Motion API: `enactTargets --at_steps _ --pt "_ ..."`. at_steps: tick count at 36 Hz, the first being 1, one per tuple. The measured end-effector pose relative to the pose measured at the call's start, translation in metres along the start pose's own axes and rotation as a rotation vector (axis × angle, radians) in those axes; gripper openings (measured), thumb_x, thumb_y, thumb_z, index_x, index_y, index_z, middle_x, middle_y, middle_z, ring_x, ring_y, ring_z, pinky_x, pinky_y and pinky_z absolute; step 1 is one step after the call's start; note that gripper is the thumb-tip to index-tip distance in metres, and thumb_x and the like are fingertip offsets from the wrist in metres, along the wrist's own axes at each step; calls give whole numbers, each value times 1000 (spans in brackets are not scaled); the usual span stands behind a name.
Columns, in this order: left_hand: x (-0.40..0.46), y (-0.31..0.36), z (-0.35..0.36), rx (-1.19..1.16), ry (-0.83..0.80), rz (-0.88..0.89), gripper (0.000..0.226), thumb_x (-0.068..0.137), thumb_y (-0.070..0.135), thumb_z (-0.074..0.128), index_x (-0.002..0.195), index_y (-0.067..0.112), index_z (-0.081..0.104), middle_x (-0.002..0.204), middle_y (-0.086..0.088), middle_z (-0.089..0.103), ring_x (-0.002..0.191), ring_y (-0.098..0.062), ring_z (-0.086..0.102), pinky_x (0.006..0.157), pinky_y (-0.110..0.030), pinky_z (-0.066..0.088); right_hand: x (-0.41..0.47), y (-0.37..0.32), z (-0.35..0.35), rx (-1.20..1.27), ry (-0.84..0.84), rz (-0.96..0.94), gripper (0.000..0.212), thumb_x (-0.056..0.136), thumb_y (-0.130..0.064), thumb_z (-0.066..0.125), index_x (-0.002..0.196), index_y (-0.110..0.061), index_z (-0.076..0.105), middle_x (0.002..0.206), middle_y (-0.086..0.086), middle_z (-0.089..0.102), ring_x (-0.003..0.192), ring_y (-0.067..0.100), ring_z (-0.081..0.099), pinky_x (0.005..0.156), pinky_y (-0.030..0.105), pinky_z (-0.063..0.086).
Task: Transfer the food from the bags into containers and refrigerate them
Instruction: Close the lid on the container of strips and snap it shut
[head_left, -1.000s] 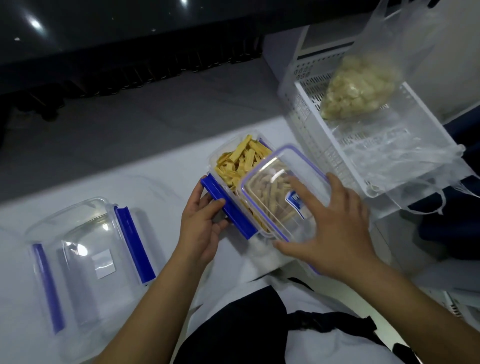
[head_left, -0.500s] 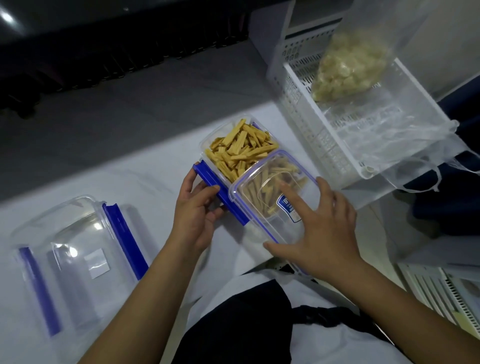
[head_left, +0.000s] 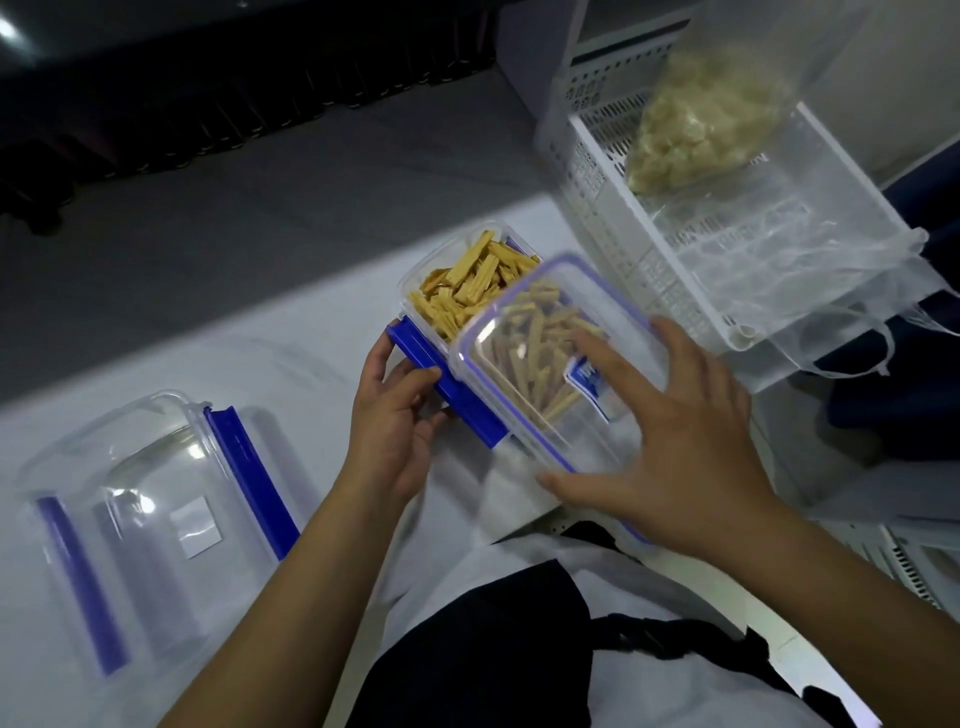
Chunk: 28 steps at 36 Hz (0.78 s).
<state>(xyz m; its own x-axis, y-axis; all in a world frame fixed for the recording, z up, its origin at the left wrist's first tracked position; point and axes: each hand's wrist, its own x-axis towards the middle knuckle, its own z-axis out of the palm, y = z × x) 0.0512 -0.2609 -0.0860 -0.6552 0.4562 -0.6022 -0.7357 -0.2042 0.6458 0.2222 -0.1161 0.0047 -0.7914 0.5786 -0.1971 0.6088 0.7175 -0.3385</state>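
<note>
The right hand (head_left: 670, 447) grips the clear lid (head_left: 550, 358) over the container of yellow food strips (head_left: 467, 283). At nine o'clock of it, the left hand (head_left: 397, 415) pinches the blue latch (head_left: 441, 384).

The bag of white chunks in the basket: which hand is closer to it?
Right. The right hand holds the lid just below the bag; the left hand grips the blue clip, farther left.
</note>
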Motion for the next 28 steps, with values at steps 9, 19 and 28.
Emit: enactTargets --at_steps 9,19,28 --pt "7 -2 -3 11 3 21 56 92 -3 61 134 33 58 115 -3 75 102 -24 74 72 -38 61 65 -35 49 -136 -50 20 111 55 -91 50 150 -55 4 163 14 -1 142 46 11 113 59 13" --pt "4 -4 1 -43 38 13 56 93 -1 62 140 28 54 115 -4 75 102 -22 74 71 -38 61 25 -5 49 -127 -42 49 108 56 -95 39 150 -58 1 164 13 2 141 43 12 112 61 19" --pt "3 -4 0 -52 37 -17 57 93 -2 60 140 30 54 115 -6 75 102 -22 74 70 -37 61 35 -10 50 -153 -45 44 109 57 -96 38 151 -54 2 163 13 -1 141 43 9 112 61 18"
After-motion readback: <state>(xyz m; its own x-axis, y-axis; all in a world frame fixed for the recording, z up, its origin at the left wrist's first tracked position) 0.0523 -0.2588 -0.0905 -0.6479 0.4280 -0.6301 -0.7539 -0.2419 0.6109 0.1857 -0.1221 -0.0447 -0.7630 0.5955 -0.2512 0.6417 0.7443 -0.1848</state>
